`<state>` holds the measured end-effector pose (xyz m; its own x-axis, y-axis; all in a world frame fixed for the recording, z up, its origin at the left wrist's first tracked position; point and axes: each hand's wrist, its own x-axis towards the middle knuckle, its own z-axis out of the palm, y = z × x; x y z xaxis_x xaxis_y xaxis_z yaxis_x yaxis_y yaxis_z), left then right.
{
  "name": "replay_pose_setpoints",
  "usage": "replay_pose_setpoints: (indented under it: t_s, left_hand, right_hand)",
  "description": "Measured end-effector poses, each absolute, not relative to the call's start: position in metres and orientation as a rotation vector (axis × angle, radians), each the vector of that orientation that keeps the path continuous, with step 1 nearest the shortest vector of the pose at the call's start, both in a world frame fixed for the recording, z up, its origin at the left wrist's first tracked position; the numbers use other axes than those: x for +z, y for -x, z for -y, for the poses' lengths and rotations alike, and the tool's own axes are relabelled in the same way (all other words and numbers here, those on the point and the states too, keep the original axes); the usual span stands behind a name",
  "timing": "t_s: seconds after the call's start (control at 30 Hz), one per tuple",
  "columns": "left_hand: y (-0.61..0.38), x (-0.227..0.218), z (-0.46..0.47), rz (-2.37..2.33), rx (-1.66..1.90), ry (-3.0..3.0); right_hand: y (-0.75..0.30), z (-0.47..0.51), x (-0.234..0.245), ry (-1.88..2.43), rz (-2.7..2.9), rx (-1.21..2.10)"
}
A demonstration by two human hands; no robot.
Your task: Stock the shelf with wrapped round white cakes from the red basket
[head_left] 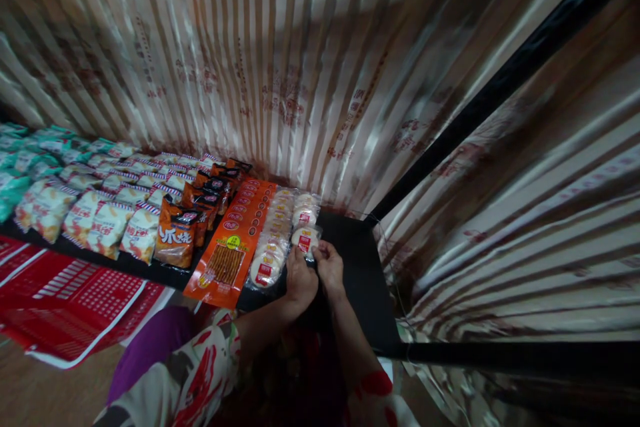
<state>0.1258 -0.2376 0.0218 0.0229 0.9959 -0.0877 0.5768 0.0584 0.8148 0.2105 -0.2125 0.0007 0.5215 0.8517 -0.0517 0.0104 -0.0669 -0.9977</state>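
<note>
Both my hands meet at the front of a black shelf (360, 260). My left hand (300, 280) and my right hand (329, 265) are closed in a pinch on a clear packet holding a round white cake (306, 239). That packet is the nearest one in a short row of the same cakes (305, 210). A longer row of these cake packets (273, 240) lies just to the left, touching my left hand. Beside it lies an orange packet of spicy strips (233, 247).
Further left the shelf carries rows of brown-orange snack bags (176, 233), white chip bags (107, 223) and green packets (20, 160). A red basket (75, 307) sits below the shelf's front edge. Striped curtain (280, 60) hangs behind and to the right.
</note>
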Motion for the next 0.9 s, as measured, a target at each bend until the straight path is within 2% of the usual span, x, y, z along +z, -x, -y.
replay_pose_setpoints:
  t_s: [0.9]
  left_hand:
    - [-0.137, 0.019, 0.203, -1.572, 0.794, -1.566]
  right_hand:
    - [-0.222, 0.172, -0.005, 1.637, 0.927, 0.666]
